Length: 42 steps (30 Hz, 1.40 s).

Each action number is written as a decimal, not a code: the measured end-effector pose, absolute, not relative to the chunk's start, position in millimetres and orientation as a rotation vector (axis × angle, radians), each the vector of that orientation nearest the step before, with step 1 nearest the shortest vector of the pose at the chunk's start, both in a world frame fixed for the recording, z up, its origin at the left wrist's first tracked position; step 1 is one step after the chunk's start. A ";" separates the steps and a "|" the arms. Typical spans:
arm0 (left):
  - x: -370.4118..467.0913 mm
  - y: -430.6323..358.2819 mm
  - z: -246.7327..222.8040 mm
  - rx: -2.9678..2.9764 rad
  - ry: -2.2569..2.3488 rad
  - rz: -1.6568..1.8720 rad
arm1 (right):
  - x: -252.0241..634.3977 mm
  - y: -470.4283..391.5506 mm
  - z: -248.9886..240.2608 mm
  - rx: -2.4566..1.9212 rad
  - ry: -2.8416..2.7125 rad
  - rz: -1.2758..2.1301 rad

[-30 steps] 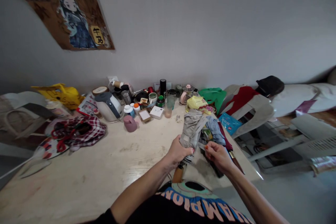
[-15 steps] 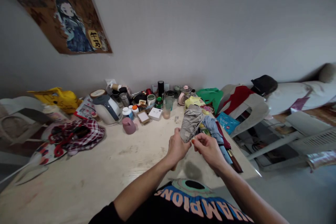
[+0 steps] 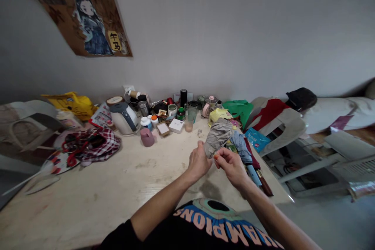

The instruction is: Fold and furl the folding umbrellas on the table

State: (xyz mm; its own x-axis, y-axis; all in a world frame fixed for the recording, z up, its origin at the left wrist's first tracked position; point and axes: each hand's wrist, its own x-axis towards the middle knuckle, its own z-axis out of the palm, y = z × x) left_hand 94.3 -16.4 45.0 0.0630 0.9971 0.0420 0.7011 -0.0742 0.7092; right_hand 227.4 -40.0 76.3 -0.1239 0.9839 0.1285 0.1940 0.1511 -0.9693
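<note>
My left hand [image 3: 199,163] is wrapped round the lower end of a grey folding umbrella [image 3: 217,136], whose loose, crumpled cloth points away from me over the table. Close beside it, my right hand [image 3: 231,166] has thumb and forefinger pinched together at the umbrella's lower edge. A small orange spot shows at those fingertips; what they pinch is too small to make out. Just right of the grey cloth lie a blue folded umbrella [image 3: 242,149] with a light blue handle and a dark red one [image 3: 254,159], partly hidden.
Along the wall stand an electric kettle [image 3: 124,119], a pink cup [image 3: 147,137], a white box [image 3: 176,125], a clear cup [image 3: 189,125] and several bottles. A checked cloth bag [image 3: 101,144] lies left. A chair [image 3: 285,125] stands beyond the table's right edge.
The view has shifted slightly, so the table's things sit a little further right. My hands keep nearly the same hold on the grey umbrella, whose cloth tilts slightly more to the right.
</note>
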 end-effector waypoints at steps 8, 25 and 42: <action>95.7 -21.9 52.9 2.005 1.765 0.625 | 222.9 -38.8 62.6 -1.138 -1.225 1.252; 89.7 -29.1 54.8 2.115 1.806 0.601 | 215.0 -42.7 57.8 -1.339 -1.476 0.849; 52.8 38.5 60.8 0.624 0.950 1.370 | 220.6 -27.9 56.9 -1.341 -1.387 1.177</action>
State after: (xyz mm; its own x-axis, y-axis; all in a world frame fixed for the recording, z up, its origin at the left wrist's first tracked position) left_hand 52.8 38.5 60.8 -0.0597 0.9787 -0.1965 -0.5269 0.1363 0.8389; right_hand 220.6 -27.9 56.9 -0.0596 0.9977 -0.0316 0.1933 -0.0195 -0.9809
